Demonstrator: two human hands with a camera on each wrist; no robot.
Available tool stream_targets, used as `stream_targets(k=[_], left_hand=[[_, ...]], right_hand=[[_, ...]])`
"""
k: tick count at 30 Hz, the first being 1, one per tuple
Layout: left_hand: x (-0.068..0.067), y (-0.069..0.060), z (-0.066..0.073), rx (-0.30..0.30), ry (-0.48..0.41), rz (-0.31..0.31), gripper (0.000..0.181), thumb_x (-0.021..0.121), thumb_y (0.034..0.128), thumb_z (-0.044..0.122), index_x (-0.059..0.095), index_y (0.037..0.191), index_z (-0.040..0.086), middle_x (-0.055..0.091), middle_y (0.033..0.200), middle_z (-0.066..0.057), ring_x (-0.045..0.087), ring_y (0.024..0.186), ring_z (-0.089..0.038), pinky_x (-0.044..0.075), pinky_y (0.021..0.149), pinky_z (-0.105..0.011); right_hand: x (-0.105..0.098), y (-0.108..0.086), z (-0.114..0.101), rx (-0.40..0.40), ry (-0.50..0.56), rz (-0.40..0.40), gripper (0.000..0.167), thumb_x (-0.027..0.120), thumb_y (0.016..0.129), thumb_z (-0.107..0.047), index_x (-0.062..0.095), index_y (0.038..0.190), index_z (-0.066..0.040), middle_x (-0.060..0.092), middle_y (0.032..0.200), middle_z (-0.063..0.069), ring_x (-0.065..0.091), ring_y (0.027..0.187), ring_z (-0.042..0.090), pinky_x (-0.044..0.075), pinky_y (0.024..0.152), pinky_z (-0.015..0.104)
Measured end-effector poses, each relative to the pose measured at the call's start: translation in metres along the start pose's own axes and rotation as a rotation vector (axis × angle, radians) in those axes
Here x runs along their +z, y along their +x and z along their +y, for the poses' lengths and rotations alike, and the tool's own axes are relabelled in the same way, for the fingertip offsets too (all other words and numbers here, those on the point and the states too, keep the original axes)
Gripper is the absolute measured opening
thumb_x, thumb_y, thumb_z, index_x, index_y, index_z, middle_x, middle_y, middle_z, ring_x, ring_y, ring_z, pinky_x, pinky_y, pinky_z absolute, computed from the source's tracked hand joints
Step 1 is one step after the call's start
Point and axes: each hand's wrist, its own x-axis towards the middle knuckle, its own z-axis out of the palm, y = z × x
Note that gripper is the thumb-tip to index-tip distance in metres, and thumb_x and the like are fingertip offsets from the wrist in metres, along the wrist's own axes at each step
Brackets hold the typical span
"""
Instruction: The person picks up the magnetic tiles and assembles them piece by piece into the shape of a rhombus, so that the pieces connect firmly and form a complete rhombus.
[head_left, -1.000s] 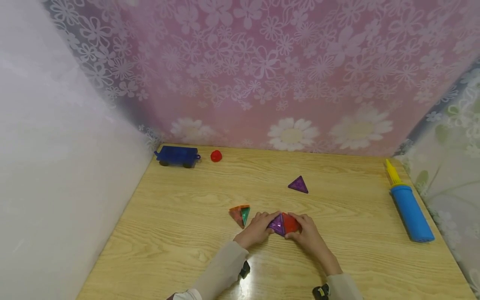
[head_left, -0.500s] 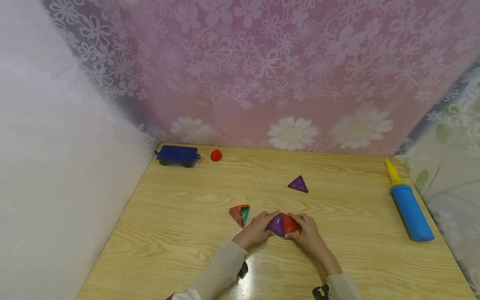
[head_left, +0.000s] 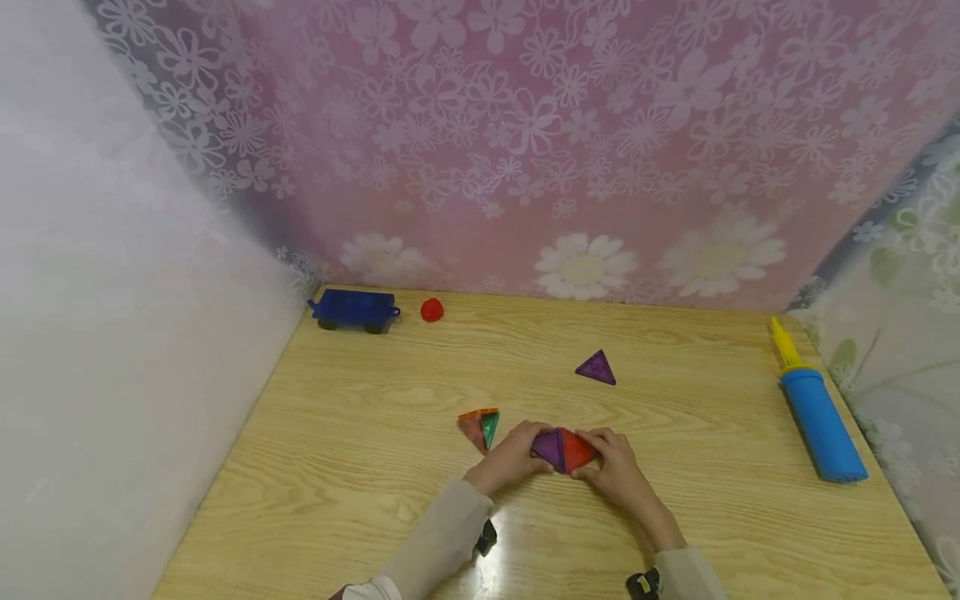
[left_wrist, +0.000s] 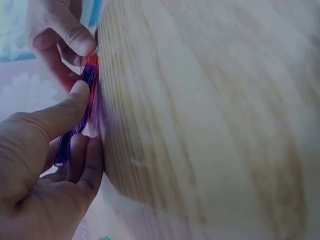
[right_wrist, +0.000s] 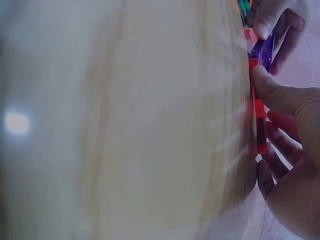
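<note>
Between the hands, a purple triangular tile (head_left: 548, 448) meets a red tile (head_left: 578, 451) along one edge. The left hand (head_left: 513, 458) pinches the purple tile between thumb and fingers; in the left wrist view that purple tile (left_wrist: 64, 149) is tilted off the table. The right hand (head_left: 617, 472) grips the red tile, its thumb on the near side and fingers on the far side. In the right wrist view the red tile (right_wrist: 260, 122) lies close to the tabletop. Fingers cover the outer corners of both tiles.
An orange and green tile piece (head_left: 476, 428) stands left of the left hand. Farther back lie a purple triangle (head_left: 597, 367), a red knob-like piece (head_left: 432, 310) and a blue wheeled car (head_left: 355, 309). A blue and yellow pump (head_left: 823, 425) lies at the right edge.
The left hand has shifted slightly and the purple tile it holds has moved a little left, its tilt changed. The right hand stays nearly in place, holding the red tile.
</note>
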Motion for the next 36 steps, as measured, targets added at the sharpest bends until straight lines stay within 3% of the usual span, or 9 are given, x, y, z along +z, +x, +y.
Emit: stream_targets(k=[3,6,11,14,18,21,27,36], left_hand=[[0.002,0.000,0.001,0.005,0.010,0.019,0.054,0.073,0.0837,0.020,0.052,0.131,0.006,0.057,0.124,-0.008,0.053,0.113,-0.017,0.043,0.097,-0.027],[0.003,0.001,0.000,0.006,-0.036,0.036,0.053,0.073,0.0842,0.020,0.052,0.131,0.006,0.057,0.123,-0.009,0.054,0.111,-0.017,0.044,0.095,-0.027],[0.004,0.003,-0.002,0.030,-0.158,0.049,0.051,0.073,0.0844,0.020,0.054,0.130,0.008,0.056,0.109,-0.002,0.051,0.089,-0.006,0.044,0.077,-0.019],[0.004,0.004,-0.002,0.066,-0.151,0.051,0.050,0.072,0.0856,0.021,0.054,0.130,0.008,0.055,0.109,-0.001,0.046,0.085,-0.006,0.042,0.074,-0.018],[0.004,0.004,-0.001,0.093,-0.111,0.056,0.050,0.070,0.0875,0.022,0.052,0.132,0.008,0.054,0.128,-0.004,0.051,0.110,-0.013,0.042,0.095,-0.026],[0.005,0.003,0.001,0.078,-0.113,0.047,0.050,0.068,0.0888,0.022,0.051,0.134,0.010,0.051,0.137,-0.005,0.044,0.127,-0.022,0.036,0.106,-0.036],[0.005,0.002,0.001,0.060,-0.106,0.041,0.051,0.067,0.0893,0.024,0.050,0.136,0.013,0.050,0.139,-0.004,0.043,0.127,-0.024,0.036,0.106,-0.038],[0.006,0.002,0.001,0.059,-0.084,0.039,0.052,0.068,0.0891,0.023,0.050,0.136,0.011,0.051,0.138,-0.005,0.044,0.127,-0.024,0.036,0.106,-0.036]], right_hand=[[0.001,0.000,0.000,0.001,-0.003,-0.002,0.060,0.083,0.070,-0.016,0.061,0.123,0.002,0.058,0.113,0.016,0.047,0.100,0.030,0.042,0.084,0.047],[0.002,0.000,0.001,0.000,-0.009,0.000,0.062,0.083,0.070,-0.017,0.061,0.123,0.003,0.058,0.111,0.015,0.047,0.099,0.030,0.041,0.084,0.047],[0.003,0.000,-0.001,-0.014,-0.016,0.008,0.062,0.085,0.068,-0.019,0.062,0.121,0.004,0.058,0.107,0.014,0.047,0.096,0.029,0.038,0.083,0.046],[0.003,0.001,-0.003,-0.017,-0.023,0.008,0.062,0.085,0.068,-0.020,0.062,0.120,0.004,0.058,0.104,0.013,0.048,0.095,0.029,0.038,0.083,0.046],[0.002,0.002,-0.003,-0.013,-0.030,0.004,0.060,0.084,0.069,-0.021,0.063,0.121,0.003,0.058,0.104,0.012,0.048,0.095,0.029,0.039,0.082,0.045],[0.000,0.003,-0.003,0.017,0.000,-0.006,0.055,0.080,0.076,-0.021,0.062,0.123,0.001,0.058,0.106,0.011,0.050,0.099,0.030,0.043,0.084,0.046],[-0.010,0.014,0.001,0.040,0.057,0.031,0.042,0.068,0.088,-0.017,0.059,0.124,0.003,0.058,0.118,0.020,0.050,0.113,0.039,0.042,0.093,0.056],[-0.025,0.044,0.014,-0.002,0.041,0.084,0.042,0.062,0.090,-0.008,0.053,0.127,0.010,0.048,0.132,0.032,0.040,0.124,0.049,0.030,0.103,0.060]])
